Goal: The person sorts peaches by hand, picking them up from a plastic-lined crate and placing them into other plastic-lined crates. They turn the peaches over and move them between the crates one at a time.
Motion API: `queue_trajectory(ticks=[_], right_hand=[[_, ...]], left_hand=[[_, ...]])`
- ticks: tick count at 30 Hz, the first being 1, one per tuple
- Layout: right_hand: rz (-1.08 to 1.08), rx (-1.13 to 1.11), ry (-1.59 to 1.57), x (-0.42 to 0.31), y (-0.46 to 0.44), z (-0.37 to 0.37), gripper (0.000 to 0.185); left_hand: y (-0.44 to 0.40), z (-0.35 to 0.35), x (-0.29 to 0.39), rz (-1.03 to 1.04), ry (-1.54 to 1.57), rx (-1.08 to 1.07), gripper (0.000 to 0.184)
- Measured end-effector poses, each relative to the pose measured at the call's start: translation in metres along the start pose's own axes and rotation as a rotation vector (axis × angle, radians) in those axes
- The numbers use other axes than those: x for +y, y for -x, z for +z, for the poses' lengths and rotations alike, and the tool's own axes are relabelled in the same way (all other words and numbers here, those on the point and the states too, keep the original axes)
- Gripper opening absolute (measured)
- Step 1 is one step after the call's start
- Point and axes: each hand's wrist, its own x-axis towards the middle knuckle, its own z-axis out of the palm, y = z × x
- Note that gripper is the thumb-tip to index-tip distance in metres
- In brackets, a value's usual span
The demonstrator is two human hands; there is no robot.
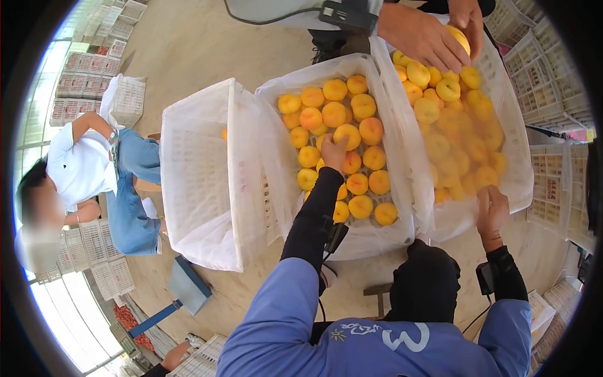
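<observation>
Rows of yellow-orange fruit [360, 207] lie in the lined middle crate [370, 246]. My left hand [335, 152] reaches into that crate, its fingers curled at one yellow fruit [347, 135]. On the right, my right hand [492, 212] is at the near edge of a second lined crate [518, 169], its fingers bent over the liner. Plastic film partly covers the fruit [465, 151] heaped there. Across from me, a person's hands [433, 38] hold a yellow fruit [458, 40] above the far end of this right crate.
At the left stands a white lined crate [231, 182] with an orange fruit showing. A person in a white shirt [85, 157] sits beyond it. A blue-topped scale [190, 284] is on the floor. Stacked crates [546, 75] line the right side.
</observation>
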Motion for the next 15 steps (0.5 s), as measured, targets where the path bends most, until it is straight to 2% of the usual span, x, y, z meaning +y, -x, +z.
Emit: queue_trajectory(ticks=[5,7,9,11,13,15], right_hand=[[0.056,-0.026,0.004,-0.003,0.001,-0.002,0.025],[0.054,-0.032,0.006,-0.004,0.001,0.001,0.026],[0.078,-0.025,0.038,0.002,0.003,0.003,0.027],[0.063,-0.048,0.038,0.011,0.005,0.004,0.028],[0.081,-0.086,-0.015,0.017,0.004,0.007,0.029],[0.09,-0.128,-0.08,0.027,0.003,0.009,0.03]], left_hand=[[0.019,-0.02,0.035,-0.131,0.104,-0.11,0.039],[0.026,-0.046,0.05,-0.178,0.123,-0.091,0.051],[0.03,-0.092,0.073,-0.135,0.139,-0.27,0.042],[0.034,-0.148,0.124,-0.03,0.134,-0.451,0.031],[0.023,-0.208,0.171,0.197,0.064,-0.453,0.024],[0.002,-0.266,0.207,0.349,0.03,-0.254,0.022]])
